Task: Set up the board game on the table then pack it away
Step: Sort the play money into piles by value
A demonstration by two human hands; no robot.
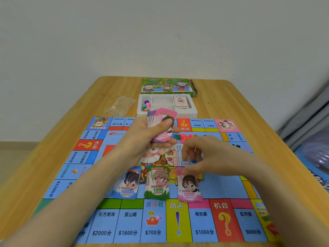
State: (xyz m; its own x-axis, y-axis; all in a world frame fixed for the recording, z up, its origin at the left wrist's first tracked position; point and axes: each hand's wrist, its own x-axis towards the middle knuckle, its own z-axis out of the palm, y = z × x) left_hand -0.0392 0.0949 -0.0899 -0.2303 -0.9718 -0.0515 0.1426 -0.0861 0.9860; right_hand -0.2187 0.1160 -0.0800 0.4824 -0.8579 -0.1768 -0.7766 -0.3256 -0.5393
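Gripping a fanned stack of play money (161,128), the left hand (147,138) hovers above the far half of the game board (229,188), thumb curled across a pink note whose number partly reads 000

The right hand (203,157) hangs over the board's middle with fingers bent downward; its thumb tip meets the far end of the pink pile (189,188), and whether it pinches a note cannot be told

3 piles lie side by side on the board's near half: a blue pile (128,185) marked 10000, a green pile (157,184) marked 1000 and the pink pile marked 5000

Squares along the board's near edge read 东方明珠 $2000分, 宜山路 $1600分, 所得税 $700分, 命运, 南京路 $1000分, 机会 and $600分

The board's near edge runs along the near edge of the table (53,139), with bare wood left and right of the board

Just past the board's far edge sits a white tray (194,111) holding a deck of cards (181,102) and coloured pawns (146,104)

Beyond the tray lies a green box (166,85), its title too blurred to read

Left of the tray, beyond the board's far left corner, rests a clear plastic bag (121,105)
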